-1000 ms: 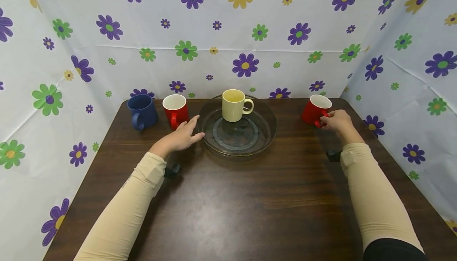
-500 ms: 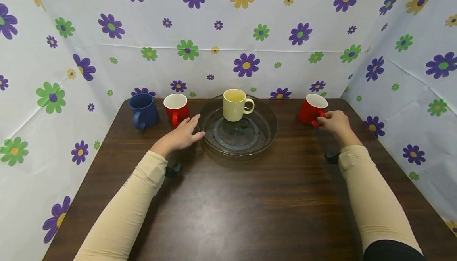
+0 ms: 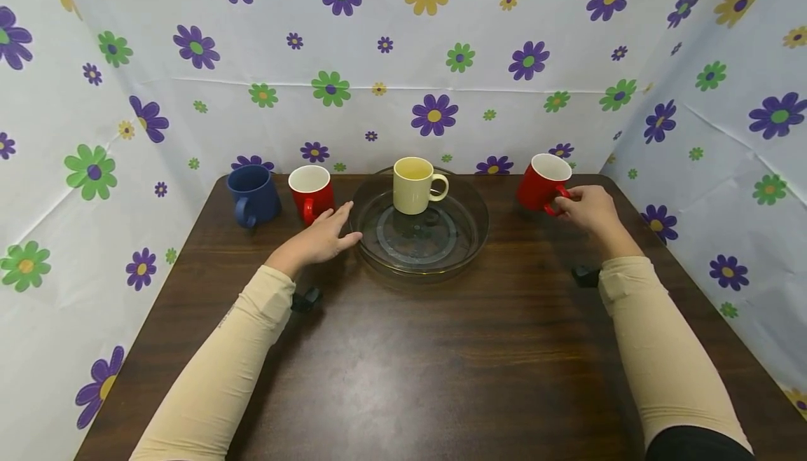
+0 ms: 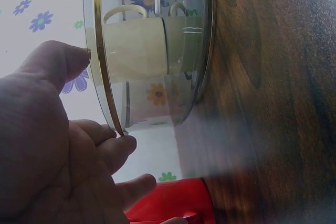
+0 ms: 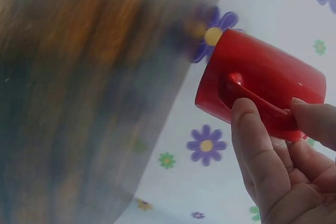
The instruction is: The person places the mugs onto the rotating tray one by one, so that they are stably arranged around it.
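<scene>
Past the fingers of the left hand (image 3: pixel 315 240), off to their left, a blue mug (image 3: pixel 257 198) stands upright; just beyond those fingers is a standing red mug (image 3: pixel 318 202), its handle facing them (whether a finger brushes it, I cannot tell). The fingers themselves are spread and extended, touching the left rim of a glass dish (image 3: pixel 416 240). Inside the dish, right of these fingers, a yellow mug (image 3: pixel 410 189) stands upright towards the far side, handle to the right. Farther right comes the held red mug (image 3: pixel 537 189), white inside, its handle pinched by the right hand (image 3: pixel 591 209), so its body sits just left of those fingers. Its long axis looks slightly tilted, mouth towards the right, and it appears raised off the table (image 3: pixel 441 349); the dish lies leftward, across a gap.
</scene>
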